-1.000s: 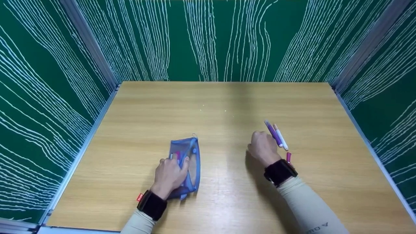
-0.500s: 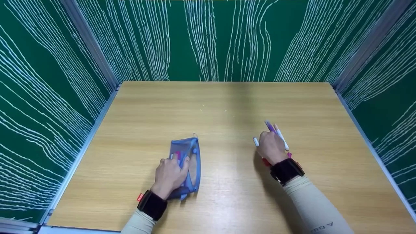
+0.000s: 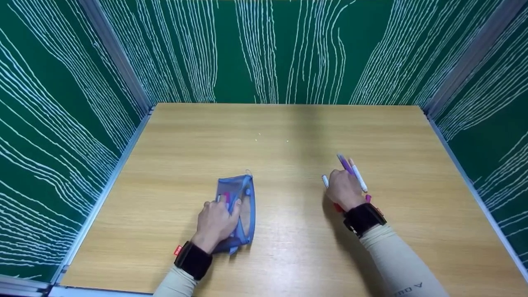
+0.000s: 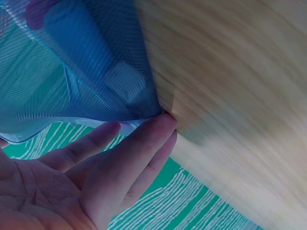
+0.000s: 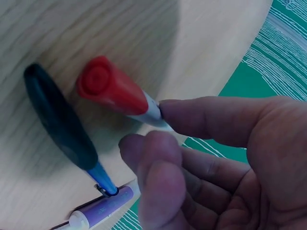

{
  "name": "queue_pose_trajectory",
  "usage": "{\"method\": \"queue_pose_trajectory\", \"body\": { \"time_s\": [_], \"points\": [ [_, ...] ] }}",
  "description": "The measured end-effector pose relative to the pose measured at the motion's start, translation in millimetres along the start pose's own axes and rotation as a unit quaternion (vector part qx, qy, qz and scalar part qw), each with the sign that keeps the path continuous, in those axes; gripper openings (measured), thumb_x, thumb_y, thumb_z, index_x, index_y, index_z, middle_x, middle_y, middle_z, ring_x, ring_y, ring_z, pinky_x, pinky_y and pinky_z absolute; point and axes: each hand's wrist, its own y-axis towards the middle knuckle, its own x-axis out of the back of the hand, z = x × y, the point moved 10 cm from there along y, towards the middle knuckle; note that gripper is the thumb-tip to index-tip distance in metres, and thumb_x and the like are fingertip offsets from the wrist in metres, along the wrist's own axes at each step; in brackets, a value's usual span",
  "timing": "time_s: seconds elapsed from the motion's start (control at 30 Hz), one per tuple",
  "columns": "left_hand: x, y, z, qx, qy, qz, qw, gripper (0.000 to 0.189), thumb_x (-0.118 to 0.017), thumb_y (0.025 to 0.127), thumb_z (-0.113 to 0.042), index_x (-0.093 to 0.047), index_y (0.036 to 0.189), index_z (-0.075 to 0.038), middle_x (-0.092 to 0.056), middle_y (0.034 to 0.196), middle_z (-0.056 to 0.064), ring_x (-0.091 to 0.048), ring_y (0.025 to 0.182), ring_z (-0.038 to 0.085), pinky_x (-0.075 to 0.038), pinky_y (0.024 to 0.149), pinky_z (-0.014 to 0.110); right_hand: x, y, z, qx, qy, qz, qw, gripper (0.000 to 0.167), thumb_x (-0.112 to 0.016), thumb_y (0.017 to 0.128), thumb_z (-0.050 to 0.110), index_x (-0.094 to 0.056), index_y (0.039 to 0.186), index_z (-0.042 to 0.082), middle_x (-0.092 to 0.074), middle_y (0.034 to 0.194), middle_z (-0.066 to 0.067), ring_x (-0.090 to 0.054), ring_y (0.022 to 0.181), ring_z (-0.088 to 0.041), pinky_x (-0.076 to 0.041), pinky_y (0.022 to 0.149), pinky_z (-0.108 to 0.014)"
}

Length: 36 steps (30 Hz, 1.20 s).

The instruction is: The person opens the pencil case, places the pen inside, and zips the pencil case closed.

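Left hand (image 3: 216, 225) is gripping the blue mesh pouch (image 3: 246, 222) at its near left side, on the tabletop (image 3: 284, 251). Right of pouch: right hand (image 3: 345, 189), fingers bent, is touching a red-capped marker (image 5: 115, 88); cannot tell whether it is pinching. Farther, right of pouch: purple marker (image 3: 345, 163), white marker (image 3: 359, 177) are lying.

right hand (image 3: 345, 189) farther right now

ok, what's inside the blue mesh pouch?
Through the mesh pouch: a pink item, a blue shape and a pale one. Left hand covers part; the rest can't be counted.
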Motion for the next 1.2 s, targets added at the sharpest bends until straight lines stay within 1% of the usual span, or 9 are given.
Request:
{"method": "queue_pose_trajectory", "body": {
  "time_s": [0.2, 0.33, 0.5, 0.57, 0.7, 0.8, 0.9, 1.13, 1.2],
  "points": [
    [0.0, 0.2, -0.6, 0.0, -0.006, 0.0, 1.0, 0.066, -0.042, 0.105, -0.051, -0.061, 0.128, 0.008, -0.069, 0.104, 0.029, -0.065, 0.096, 0.042, -0.056, 0.072, 0.051, -0.8, 0.7, 3.0, 0.007, -0.022, -0.003, 0.9997, 0.023, -0.06, 0.091, 0.009, -0.062, 0.072, -0.004, -0.067, 0.076, -0.027, -0.068, 0.07, -0.041, -0.057, 0.062, -0.055],
    [0.4, 0.8, -1.1, -0.004, -0.005, -0.004, 1.0, 0.066, -0.042, 0.105, -0.051, -0.062, 0.127, 0.008, -0.069, 0.102, 0.029, -0.066, 0.094, 0.042, -0.056, 0.072, 0.05, -3.5, 1.2, 1.1, -0.004, -0.011, 0.011, 0.9999, 0.016, -0.059, 0.087, 0.004, -0.062, 0.073, -0.004, -0.067, 0.079, -0.027, -0.068, 0.071, -0.041, -0.057, 0.063, -0.053],
    [-0.7, 0.5, -0.4, -0.001, -0.005, 0.003, 1.0, 0.067, -0.042, 0.105, -0.051, -0.061, 0.129, 0.008, -0.069, 0.105, 0.029, -0.065, 0.096, 0.042, -0.056, 0.073, 0.049, -1.4, 0.9, 2.9, 0.007, -0.006, -0.002, 1.0, 0.019, -0.059, 0.09, 0.006, -0.061, 0.074, -0.005, -0.066, 0.078, -0.027, -0.068, 0.071, -0.042, -0.057, 0.065, -0.053],
    [-0.7, 0.3, -0.3, -0.001, -0.004, 0.005, 1.0, 0.067, -0.041, 0.106, -0.051, -0.06, 0.13, 0.008, -0.068, 0.105, 0.029, -0.065, 0.096, 0.042, -0.056, 0.072, 0.049, -0.4, 0.5, 2.9, 0.004, -0.001, -0.004, 1.0, 0.023, -0.059, 0.093, 0.008, -0.061, 0.075, -0.005, -0.066, 0.077, -0.027, -0.068, 0.067, -0.04, -0.058, 0.064, -0.052],
    [-0.6, 0.2, -0.3, -0.001, 0.001, 0.006, 1.0, 0.067, -0.04, 0.106, -0.051, -0.06, 0.131, 0.008, -0.068, 0.107, 0.03, -0.065, 0.097, 0.043, -0.056, 0.073, 0.049, -1.2, -0.6, 2.2, -0.022, 0.024, 0.018, 0.9993, 0.028, -0.057, 0.099, 0.013, -0.061, 0.079, -0.006, -0.065, 0.078, -0.027, -0.066, 0.059, -0.035, -0.057, 0.056, -0.045],
    [-0.8, -0.1, -0.3, -0.001, 0.003, 0.008, 1.0, 0.067, -0.04, 0.106, -0.051, -0.059, 0.132, 0.008, -0.068, 0.109, 0.03, -0.064, 0.098, 0.043, -0.056, 0.074, 0.05, -3.0, -1.8, 3.7, -0.039, 0.041, 0.038, 0.9977, 0.025, -0.059, 0.097, 0.014, -0.061, 0.079, -0.004, -0.064, 0.078, -0.025, -0.065, 0.059, -0.032, -0.055, 0.052, -0.041],
    [-1.1, 0.0, -0.2, 0.001, 0.002, 0.009, 1.0, 0.068, -0.039, 0.106, -0.052, -0.059, 0.133, 0.008, -0.068, 0.109, 0.03, -0.064, 0.099, 0.043, -0.056, 0.074, 0.05, -3.6, -3.3, 8.8, -0.041, 0.053, 0.045, 0.9967, 0.021, -0.063, 0.091, 0.011, -0.06, 0.074, 0.0, -0.062, 0.075, -0.022, -0.063, 0.058, -0.03, -0.053, 0.051, -0.039],
    [0.7, -0.2, -1.5, -0.005, -0.004, -0.005, 1.0, 0.068, -0.041, 0.105, -0.053, -0.061, 0.129, 0.007, -0.07, 0.105, 0.029, -0.065, 0.097, 0.044, -0.057, 0.073, 0.051, -3.8, -10.1, 29.3, -0.014, 0.099, 0.032, 0.9945, 0.05, -0.064, 0.097, 0.025, -0.051, 0.051, 0.012, -0.052, 0.053, -0.003, -0.052, 0.048, -0.019, -0.042, 0.046, -0.032],
    [1.0, -0.5, -1.8, -0.005, -0.006, -0.008, 0.9999, 0.068, -0.041, 0.105, -0.053, -0.062, 0.128, 0.008, -0.07, 0.105, 0.028, -0.065, 0.097, 0.044, -0.057, 0.073, 0.052, -5.4, -11.9, 34.0, -0.012, 0.114, 0.032, 0.9929, 0.05, -0.067, 0.094, 0.021, -0.049, 0.048, 0.014, -0.049, 0.048, 0.002, -0.048, 0.045, -0.015, -0.038, 0.043, -0.029]
  ]
}}
